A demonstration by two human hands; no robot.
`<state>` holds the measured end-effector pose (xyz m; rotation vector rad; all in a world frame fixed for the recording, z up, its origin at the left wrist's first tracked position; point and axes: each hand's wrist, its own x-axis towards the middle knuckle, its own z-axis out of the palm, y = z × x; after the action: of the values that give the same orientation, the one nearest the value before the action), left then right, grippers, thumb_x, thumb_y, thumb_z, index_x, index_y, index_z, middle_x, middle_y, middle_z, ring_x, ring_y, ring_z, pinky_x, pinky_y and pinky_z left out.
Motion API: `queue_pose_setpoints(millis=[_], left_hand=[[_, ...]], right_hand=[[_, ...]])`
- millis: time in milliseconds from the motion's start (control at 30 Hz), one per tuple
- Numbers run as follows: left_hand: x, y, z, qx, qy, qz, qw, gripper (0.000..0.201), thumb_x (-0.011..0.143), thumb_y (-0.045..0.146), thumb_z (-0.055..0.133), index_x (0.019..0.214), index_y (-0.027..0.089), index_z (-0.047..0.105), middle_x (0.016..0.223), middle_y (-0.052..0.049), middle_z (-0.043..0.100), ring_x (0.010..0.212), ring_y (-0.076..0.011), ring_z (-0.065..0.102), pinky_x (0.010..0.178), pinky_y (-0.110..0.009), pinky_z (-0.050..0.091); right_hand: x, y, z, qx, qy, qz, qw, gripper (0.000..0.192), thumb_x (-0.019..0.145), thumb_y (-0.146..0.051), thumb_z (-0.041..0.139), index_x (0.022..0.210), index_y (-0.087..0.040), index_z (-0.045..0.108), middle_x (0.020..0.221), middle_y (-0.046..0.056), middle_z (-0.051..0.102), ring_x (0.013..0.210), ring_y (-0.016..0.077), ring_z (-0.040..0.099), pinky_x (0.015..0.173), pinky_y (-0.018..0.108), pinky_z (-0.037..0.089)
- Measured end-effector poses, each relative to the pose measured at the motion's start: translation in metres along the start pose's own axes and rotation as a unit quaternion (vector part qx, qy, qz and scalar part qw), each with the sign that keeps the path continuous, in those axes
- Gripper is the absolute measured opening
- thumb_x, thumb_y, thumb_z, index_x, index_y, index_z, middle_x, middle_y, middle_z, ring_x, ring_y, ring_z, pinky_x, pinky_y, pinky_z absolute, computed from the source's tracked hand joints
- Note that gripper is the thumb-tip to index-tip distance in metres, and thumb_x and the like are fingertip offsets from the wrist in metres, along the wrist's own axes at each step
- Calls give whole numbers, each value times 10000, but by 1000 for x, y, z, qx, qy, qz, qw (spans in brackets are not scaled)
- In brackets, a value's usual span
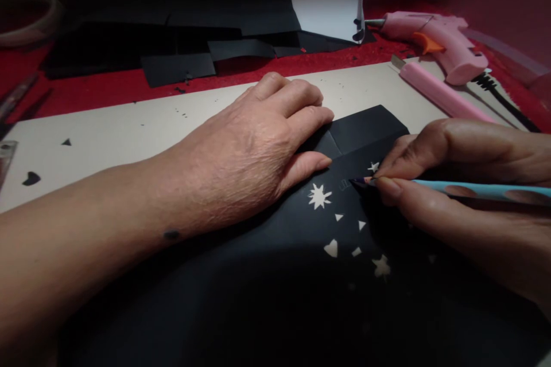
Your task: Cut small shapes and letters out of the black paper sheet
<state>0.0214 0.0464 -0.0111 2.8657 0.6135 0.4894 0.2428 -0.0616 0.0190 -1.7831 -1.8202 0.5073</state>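
Observation:
A black paper sheet (301,252) lies on a beige cutting board (129,126), with small star, heart and triangle shapes cut out of it. My left hand (253,149) lies flat on the sheet's upper left part, fingers together, pressing it down. My right hand (465,195) comes in from the right and grips a light blue pencil (473,189). The pencil's dark tip touches the black paper beside a small star cut-out, just right of my left thumb.
A pink glue gun (434,40) and a pink craft knife (439,92) lie at the back right on the red tabletop (86,86). Black paper strips (181,51) and a white sheet (322,0) sit at the back. Small black offcuts (31,178) dot the board.

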Motion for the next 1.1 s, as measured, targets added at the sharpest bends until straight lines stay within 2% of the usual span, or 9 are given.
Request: queue_pose_setpoints(millis=[133,300,500,633,833,967,1100], left_hand=[[0,0,0,-11,6,5,1000,547,1083,487,516,1412,74,662,1423,-181,652,1247,-354,581,1137,-492,483],[1,0,0,-6,0,-2,1000,552,1085,505,509,1414,88,662,1426,-172,650,1240,-346,578,1140,-486,479],[0,0,0,0,1,-4,1000,548,1088,513,499,1420,107,656,1427,-166,651,1244,-343,579,1134,-497,483],[0,-1,-1,1,3,4,1000,544,1097,483,476,1416,81,657,1428,-176,649,1230,-344,586,1127,-494,488],[-1,0,-2,-2,4,2,1000,547,1094,486,472,1417,86,659,1431,-167,647,1231,-340,580,1125,-495,490],[0,1,-1,6,1,1,1000,521,1092,451,485,1417,83,659,1426,-161,651,1217,-341,579,1118,-505,497],[0,0,1,4,9,9,1000,557,1093,508,485,1419,92,661,1427,-162,653,1228,-348,579,1123,-504,496]], right_hand=[[-1,0,-2,5,18,1,1000,222,872,-426,724,676,-324,702,635,-76,708,417,82,535,333,219,291],[-1,5,-2,3,14,-15,1000,216,872,-388,722,665,-327,696,570,-85,669,390,82,516,323,208,298],[-3,5,-3,-27,6,-18,999,219,896,-419,703,696,-331,694,643,-73,731,464,114,602,359,206,384],[1,0,-2,-25,6,-20,999,223,882,-442,695,688,-333,701,669,-72,756,484,122,644,340,198,386],[0,5,-2,-15,16,-22,1000,260,889,-438,690,657,-323,691,606,-77,722,382,88,555,297,189,323],[-3,5,-1,-18,13,-18,1000,240,879,-431,700,664,-325,692,608,-69,716,408,100,575,313,186,357],[-1,2,0,5,9,-5,1000,238,862,-431,701,652,-318,699,612,-64,727,385,98,575,303,190,353]])
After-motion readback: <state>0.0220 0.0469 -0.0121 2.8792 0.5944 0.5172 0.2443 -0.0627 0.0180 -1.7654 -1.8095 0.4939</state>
